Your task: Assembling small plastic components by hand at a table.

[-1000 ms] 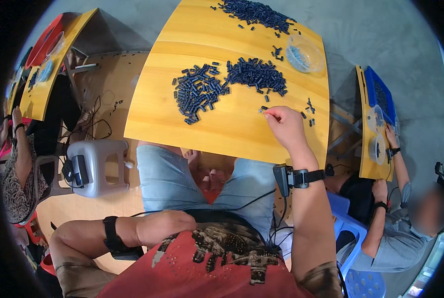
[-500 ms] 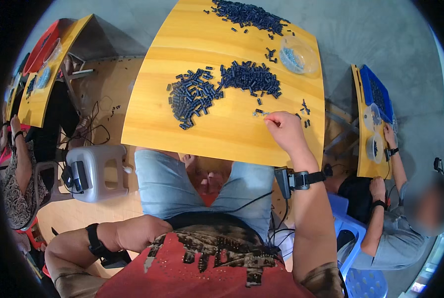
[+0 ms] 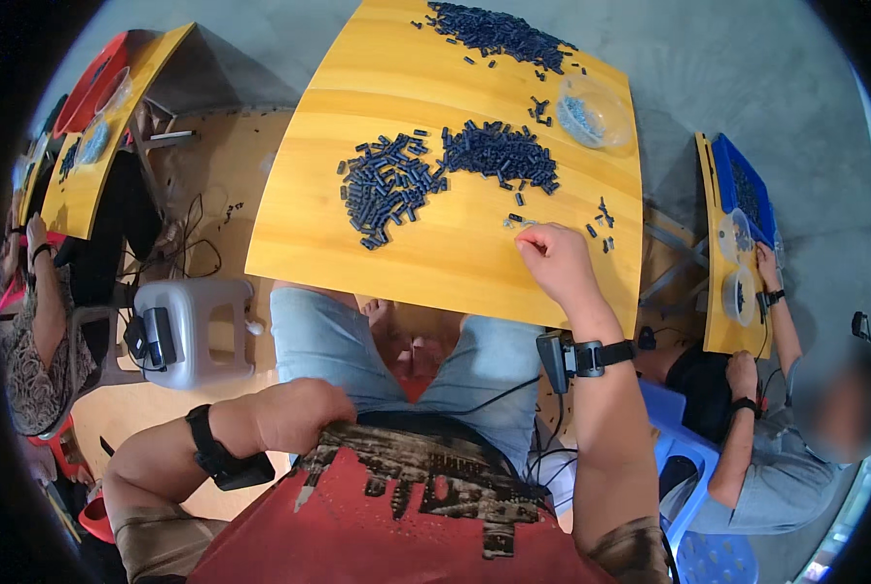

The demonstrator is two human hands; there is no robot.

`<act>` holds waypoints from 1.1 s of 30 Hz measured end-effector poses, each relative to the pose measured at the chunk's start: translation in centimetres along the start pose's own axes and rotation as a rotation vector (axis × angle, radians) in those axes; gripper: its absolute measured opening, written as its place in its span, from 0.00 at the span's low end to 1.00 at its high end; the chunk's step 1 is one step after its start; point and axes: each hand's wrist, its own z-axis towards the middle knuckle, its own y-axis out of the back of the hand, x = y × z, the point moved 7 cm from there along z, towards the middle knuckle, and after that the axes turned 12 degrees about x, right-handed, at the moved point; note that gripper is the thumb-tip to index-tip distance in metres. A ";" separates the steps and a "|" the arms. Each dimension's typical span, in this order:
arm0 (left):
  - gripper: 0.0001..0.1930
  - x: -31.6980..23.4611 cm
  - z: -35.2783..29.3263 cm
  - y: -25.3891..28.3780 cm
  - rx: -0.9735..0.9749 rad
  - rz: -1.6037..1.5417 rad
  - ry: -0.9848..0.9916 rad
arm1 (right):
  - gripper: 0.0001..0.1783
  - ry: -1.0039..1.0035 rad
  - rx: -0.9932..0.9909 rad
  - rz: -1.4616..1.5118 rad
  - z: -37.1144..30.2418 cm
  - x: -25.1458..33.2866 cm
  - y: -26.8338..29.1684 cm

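My right hand (image 3: 559, 261) rests near the front right of the yellow wooden table (image 3: 435, 282). Its fingers are closed, and whatever they hold is hidden. Just beyond the fingertips lie a small dark piece (image 3: 515, 217) and tiny light-coloured bits. My left hand (image 3: 314, 409) is against my body at the hem of the red patterned shirt (image 3: 357, 516), its fingers out of sight. Left of centre spreads a loose pile of short dark cylindrical pieces (image 3: 387, 185), almost touching a denser pile of dark pieces (image 3: 501, 154) to its right.
A bigger dark heap (image 3: 499, 37) covers the table's far end. A clear bowl (image 3: 606, 122) with light blue bits stands at the far right. Several stray pieces (image 3: 604, 214) lie by the right edge. A grey stool (image 3: 197, 331) is at my left; people sit at tables on both sides.
My left hand has risen slightly and shifted right along the shirt. My right hand stays near the small pieces, with its fingers closed. The view has shifted slightly.
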 end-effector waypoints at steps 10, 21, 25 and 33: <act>0.16 1.9 1.8 8.8 -0.426 0.053 0.085 | 0.07 -0.033 -0.075 0.062 2.7 0.4 0.4; 0.06 5.0 7.6 9.2 -0.639 -0.894 -0.312 | 0.07 -0.145 -0.176 -0.085 5.7 -0.9 1.2; 0.05 7.0 7.7 9.4 -0.604 -0.967 -0.219 | 0.07 -0.174 -0.202 0.037 4.3 -3.9 1.3; 0.06 8.7 7.2 9.2 -0.751 -1.167 -0.280 | 0.08 -0.220 -0.172 -0.058 5.2 -3.1 0.2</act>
